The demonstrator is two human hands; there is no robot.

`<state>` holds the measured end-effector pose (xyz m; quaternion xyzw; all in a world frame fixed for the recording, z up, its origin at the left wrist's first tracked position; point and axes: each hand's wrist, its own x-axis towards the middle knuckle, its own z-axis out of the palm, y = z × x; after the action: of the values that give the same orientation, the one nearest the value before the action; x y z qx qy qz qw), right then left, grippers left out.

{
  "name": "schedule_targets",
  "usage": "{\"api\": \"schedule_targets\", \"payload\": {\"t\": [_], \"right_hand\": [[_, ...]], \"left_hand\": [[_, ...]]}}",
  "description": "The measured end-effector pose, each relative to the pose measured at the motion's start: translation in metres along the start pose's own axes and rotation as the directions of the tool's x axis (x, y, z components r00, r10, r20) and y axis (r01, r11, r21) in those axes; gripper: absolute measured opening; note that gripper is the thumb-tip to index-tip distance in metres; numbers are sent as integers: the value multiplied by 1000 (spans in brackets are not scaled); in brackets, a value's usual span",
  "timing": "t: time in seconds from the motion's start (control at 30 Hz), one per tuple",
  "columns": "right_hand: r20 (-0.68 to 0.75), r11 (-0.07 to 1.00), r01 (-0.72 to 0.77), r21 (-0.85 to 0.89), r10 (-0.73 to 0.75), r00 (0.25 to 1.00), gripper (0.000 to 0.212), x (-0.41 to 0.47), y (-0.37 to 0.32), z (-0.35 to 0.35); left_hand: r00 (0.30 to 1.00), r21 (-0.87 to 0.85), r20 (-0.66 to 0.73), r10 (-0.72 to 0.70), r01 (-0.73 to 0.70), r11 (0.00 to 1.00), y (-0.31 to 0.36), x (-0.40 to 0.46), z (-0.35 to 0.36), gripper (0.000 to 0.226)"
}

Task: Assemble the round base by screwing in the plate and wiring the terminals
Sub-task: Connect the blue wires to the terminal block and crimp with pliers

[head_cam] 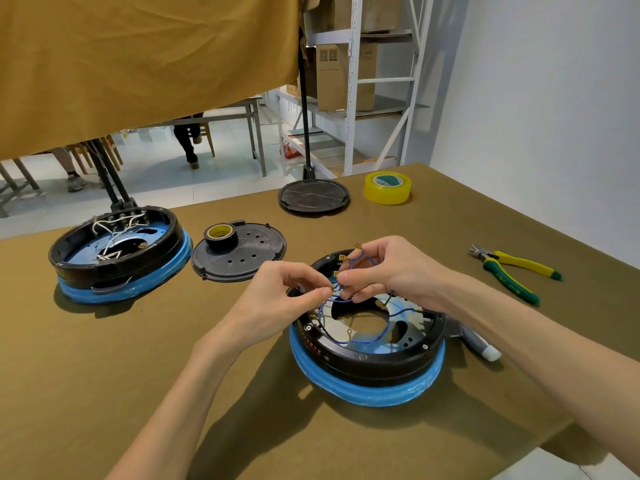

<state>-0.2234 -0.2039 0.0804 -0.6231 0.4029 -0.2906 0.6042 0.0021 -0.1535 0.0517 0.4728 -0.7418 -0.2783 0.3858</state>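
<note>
Pinching a brass terminal, the left hand [277, 292] meets the right hand [384, 271], whose fingers grip blue wires [360, 336] above the round base [367, 365] near the table's [104, 375] right front edge; pliers [512, 268] lie well apart toward the right edge, a perforated plate [242, 261] behind left.

Two round bases on the surface: one [367, 355] right under the hands, one [117, 258] well left of the left hand [277, 299]. Two loose black plates [242, 258] [313, 196] beyond the hands. Two tape rolls, black [221, 235] and yellow [388, 187]. One pair of pliers [512, 271] beyond the right hand [391, 271].
</note>
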Motion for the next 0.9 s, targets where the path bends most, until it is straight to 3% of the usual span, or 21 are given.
{"api": "schedule_targets", "payload": {"t": [0.1, 0.17, 0.23, 0.27, 0.3, 0.4, 0.47, 0.57, 0.73, 0.8, 0.9], "right_hand": [[20, 982, -139, 130, 137, 990, 29, 1, -3, 1], [99, 870, -357, 340, 345, 933, 30, 3, -4, -3], [210, 721, -500, 479, 459, 863, 23, 2, -7, -7], [224, 706, -504, 498, 456, 861, 22, 1, -7, -8], [201, 732, -467, 496, 427, 882, 27, 1, -7, -7], [3, 900, -189, 393, 205, 979, 50, 1, -2, -3], [-99, 971, 2, 238, 22, 995, 45, -1, 2, 0], [-137, 984, 164, 64, -154, 979, 31, -4, 8, 6], [-165, 969, 234, 77, -219, 962, 18, -3, 17, 13], [-141, 977, 193, 90, -179, 974, 7, -3, 19, 13], [-63, 992, 105, 67, -100, 993, 7, -1, 21, 14]], "left_hand": [[997, 56, -51, 62, -59, 997, 0, 0, 0, 9], [974, 103, -116, 193, -182, 978, 5, 0, 2, 9], [910, 313, -156, 385, -324, 893, 11, 2, 4, 13], [883, 402, -146, 445, -358, 843, 12, 3, 5, 17], [885, 417, -140, 444, -354, 837, 11, 3, 5, 21], [965, 178, -180, 190, -158, 971, 6, 1, 1, 26], [978, 96, -189, 87, -70, 993, 0, 1, 0, 28], [989, 52, -144, 34, -27, 998, -3, 3, -1, 17], [995, -1, -66, -79, 79, 997, -4, 4, -1, 6], [996, 12, -55, -74, 75, 997, -3, 4, 2, 5], [999, 18, 14, -34, 34, 999, -2, 4, 5, 5]]}}
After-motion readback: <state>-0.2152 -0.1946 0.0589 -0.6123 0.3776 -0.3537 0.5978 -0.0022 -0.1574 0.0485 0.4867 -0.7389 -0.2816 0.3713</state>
